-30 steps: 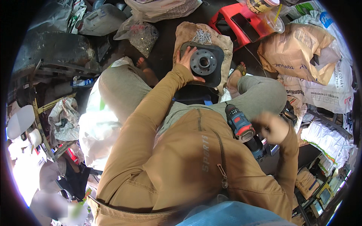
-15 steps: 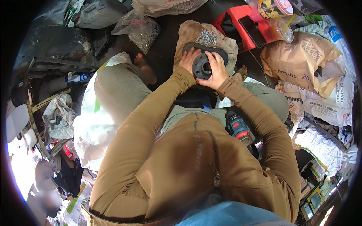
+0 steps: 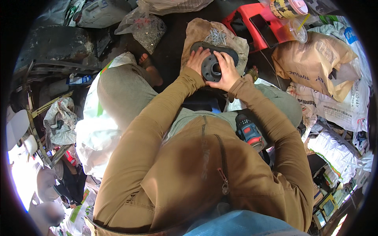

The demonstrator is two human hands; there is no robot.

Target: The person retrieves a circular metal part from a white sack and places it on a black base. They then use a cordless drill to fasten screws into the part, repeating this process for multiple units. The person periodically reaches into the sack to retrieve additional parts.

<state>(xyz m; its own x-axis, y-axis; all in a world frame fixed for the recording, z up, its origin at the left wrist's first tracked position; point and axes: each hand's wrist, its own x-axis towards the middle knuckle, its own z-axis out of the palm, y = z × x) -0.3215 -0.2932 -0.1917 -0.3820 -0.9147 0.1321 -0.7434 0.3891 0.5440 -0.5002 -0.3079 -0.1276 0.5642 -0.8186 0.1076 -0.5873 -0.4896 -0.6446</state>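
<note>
A round black flange with a central hole and small holes around it sits between my hands, over a black oblong plate. My right hand grips its right side, thumb along the near rim and fingers over the far edge. On the other side my left hand is closed against the flange, fingertips reaching onto the plate; its thumb is hidden. Just beyond the plate, several loose screws lie in a pile on a brown sheet.
A power drill rests at my right thigh. A red stool at the far right carries a phone and cups. Brown paper sacks stand at right. A clear bag of small parts lies far left.
Hands and flange stay in nearly the same place. My right hand has shifted very slightly on the flange; the view has moved a little.
</note>
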